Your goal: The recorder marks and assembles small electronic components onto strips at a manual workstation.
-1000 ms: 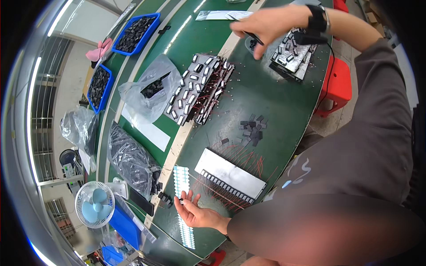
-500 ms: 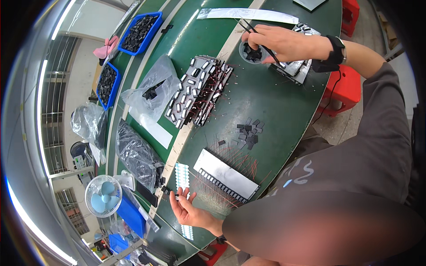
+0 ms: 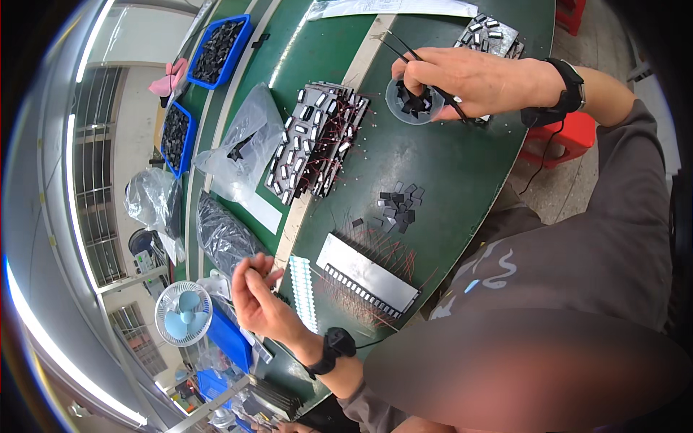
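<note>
My right hand (image 3: 487,81) holds black tweezers (image 3: 406,47), which slant across the palm. Its fingertips dip into a small clear cup (image 3: 408,120) of black pieces. My left hand (image 3: 261,297) is raised over the table beside a dark plastic bag (image 3: 227,232), fingers drawn together; whatever they pinch is hidden. Between the hands, several flat black pieces (image 3: 397,206) lie loose on the green table. Closer to my left arm is a silver plate (image 3: 367,268) with a row of small parts along one edge and thin red wires around it.
Stacked plates with black-and-white parts (image 3: 307,133) and red wires stand mid-table. Another plate of such parts (image 3: 491,35) lies behind my right hand. Elsewhere are a clear bag (image 3: 245,137), a light-blue strip (image 3: 302,292), two blue trays (image 3: 243,54), a fan (image 3: 183,314) and a red stool (image 3: 570,141).
My left hand has moved left and up, from beside the light-blue strip to the dark bag. My right hand stays at the cup with the tweezers. The view has shifted slightly.
</note>
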`<action>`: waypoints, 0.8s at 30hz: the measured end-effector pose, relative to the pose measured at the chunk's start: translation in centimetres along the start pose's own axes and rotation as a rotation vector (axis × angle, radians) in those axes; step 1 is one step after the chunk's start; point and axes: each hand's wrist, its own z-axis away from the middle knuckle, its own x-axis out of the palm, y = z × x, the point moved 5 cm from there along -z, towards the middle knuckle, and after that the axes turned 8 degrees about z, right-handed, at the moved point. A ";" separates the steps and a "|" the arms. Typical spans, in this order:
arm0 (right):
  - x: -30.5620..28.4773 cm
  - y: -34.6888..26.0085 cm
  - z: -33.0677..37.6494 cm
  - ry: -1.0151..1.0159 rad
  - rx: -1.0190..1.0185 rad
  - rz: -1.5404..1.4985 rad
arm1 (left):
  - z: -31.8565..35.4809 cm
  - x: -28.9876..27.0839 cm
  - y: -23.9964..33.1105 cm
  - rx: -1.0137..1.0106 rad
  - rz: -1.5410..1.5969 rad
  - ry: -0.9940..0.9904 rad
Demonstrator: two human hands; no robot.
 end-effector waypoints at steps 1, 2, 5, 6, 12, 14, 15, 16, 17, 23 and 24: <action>0.1 -0.1 0.1 0.014 -0.017 -0.007 | -0.4 0.3 0.2 0.018 0.000 -0.011; 0.3 -0.3 0.2 0.028 -0.035 -0.015 | -0.6 0.4 0.1 0.016 -0.006 -0.008; 1.2 -0.9 0.3 0.024 -0.052 -0.048 | -0.6 1.2 -0.7 -0.014 0.064 -0.075; 1.6 -1.1 0.4 0.005 -0.046 -0.065 | -0.4 1.6 -0.8 -0.020 0.060 -0.074; 5.6 -1.3 0.1 -0.209 -0.010 -0.077 | 4.2 5.2 -2.3 -0.213 0.209 -0.170; 6.4 -1.4 -0.1 -0.246 0.003 -0.071 | 5.9 5.8 -2.9 -0.254 0.231 -0.201; 6.7 -1.4 -0.2 -0.265 0.011 -0.066 | 6.7 6.1 -3.2 -0.264 0.234 -0.214; 6.9 -1.4 -0.2 -0.272 0.008 -0.067 | 7.6 6.3 -3.5 -0.273 0.238 -0.228; 6.7 -1.3 -0.1 -0.226 -0.030 -0.023 | 8.3 6.4 -3.7 -0.282 0.243 -0.243; 1.8 -4.6 0.4 0.152 -0.079 0.064 | 10.7 5.8 -5.5 -0.354 0.320 -0.213; 2.0 -5.2 0.8 0.149 -0.086 0.064 | 10.6 5.4 -5.6 -0.376 0.346 -0.179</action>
